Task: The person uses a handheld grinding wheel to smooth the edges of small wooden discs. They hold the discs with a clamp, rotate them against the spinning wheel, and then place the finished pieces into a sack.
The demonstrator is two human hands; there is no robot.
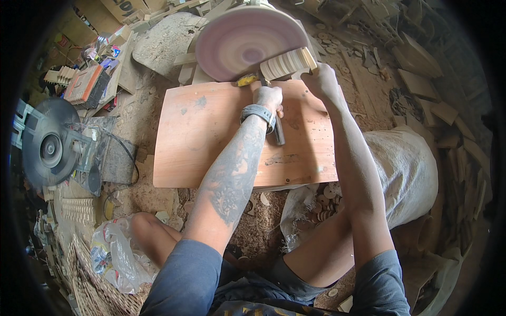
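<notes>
My left hand [269,99], with a band on its wrist, is closed around a hammer-like tool [279,136]. Its dark handle end points toward me, and a yellow part [246,80] shows beyond the fingers. My right hand [321,81] grips the right end of a striped roll of light wooden discs [286,64], packed side by side and tilted up to the right. This roll lies across the lower right face of a large round sanding disc [252,38]; whether they touch I cannot tell. Below both hands is a reddish wooden board [200,142], marked with dark stains and holes.
A machine with a dark round wheel [51,149] stands at the left, beside a cord. A white sack [403,174] bulges at the right. Wood scraps [421,84] and sawdust cover the floor. Wooden discs [328,200] and a clear plastic bag [117,253] lie near my legs.
</notes>
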